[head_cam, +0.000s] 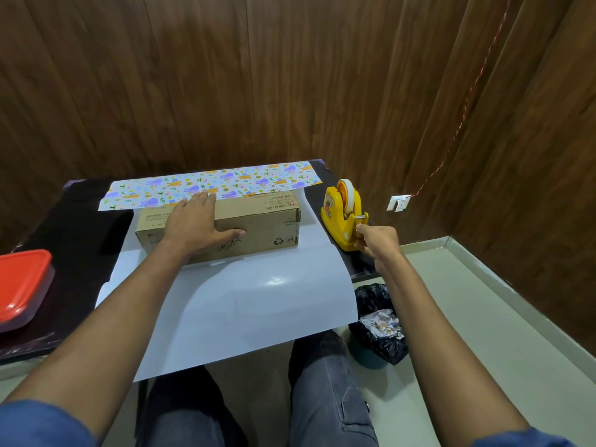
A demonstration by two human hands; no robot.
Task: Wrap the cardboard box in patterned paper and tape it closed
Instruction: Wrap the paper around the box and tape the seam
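A long cardboard box (pixel 258 227) lies on the white back of a sheet of patterned paper (pixel 245 304). The sheet's far edge is folded over the box top, showing its colourful print (pixel 225 183). My left hand (pixel 193 224) lies flat on the box, fingertips holding that folded edge down. To the right stands a yellow tape dispenser (pixel 343 221) with a roll of pale tape. My right hand (pixel 374 241) is at the dispenser's front, its fingers pinching the tape end by the cutter.
The dark table (pixel 74 227) has a red-lidded container (pixel 22 285) at its left edge. The paper overhangs the near table edge above my lap. A bin lined with a black bag (pixel 380 321) stands on the floor to the right. Wooden walls close in behind.
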